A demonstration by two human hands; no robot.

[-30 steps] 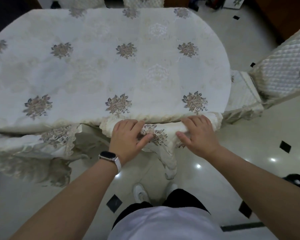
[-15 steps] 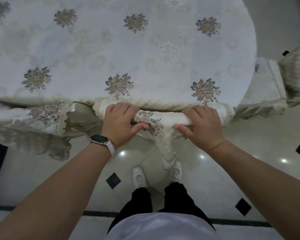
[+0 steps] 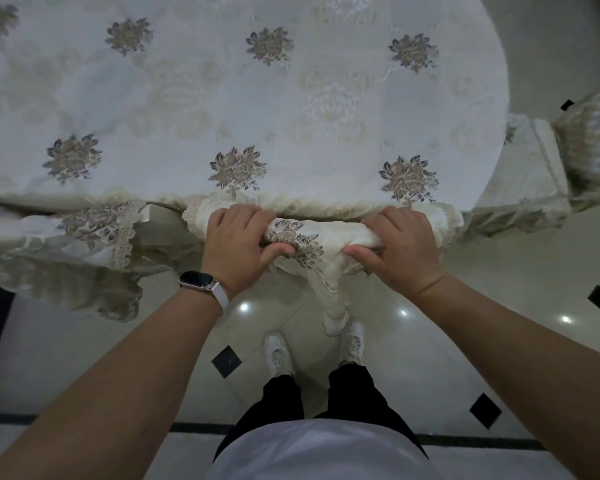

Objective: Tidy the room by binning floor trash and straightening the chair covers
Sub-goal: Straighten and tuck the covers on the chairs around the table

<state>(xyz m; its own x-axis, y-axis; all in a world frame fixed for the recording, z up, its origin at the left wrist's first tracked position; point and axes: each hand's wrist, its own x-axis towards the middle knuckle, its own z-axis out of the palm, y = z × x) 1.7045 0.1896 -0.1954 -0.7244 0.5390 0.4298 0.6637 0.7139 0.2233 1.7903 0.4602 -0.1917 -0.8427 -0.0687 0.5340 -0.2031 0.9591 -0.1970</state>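
Straightening step: at the table's (image 3: 291, 98) near edge, left hand (image 3: 238, 249) and right hand (image 3: 400, 247) are gripping the cover (image 3: 329, 233), fingers curled round its bunched top, which is probably calling for an even downward tug next.

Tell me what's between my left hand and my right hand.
In the head view, a bunched stretch of cream lace-edged chair cover with embroidered flowers spans from the left hand to the right hand; both grip it.

I see the cream chair cover (image 3: 326, 233), lace-trimmed with a floral motif, bunched into a roll along the near edge of the table (image 3: 291, 98), one tail hanging down; a second cover (image 3: 97, 223) lies rumpled further left
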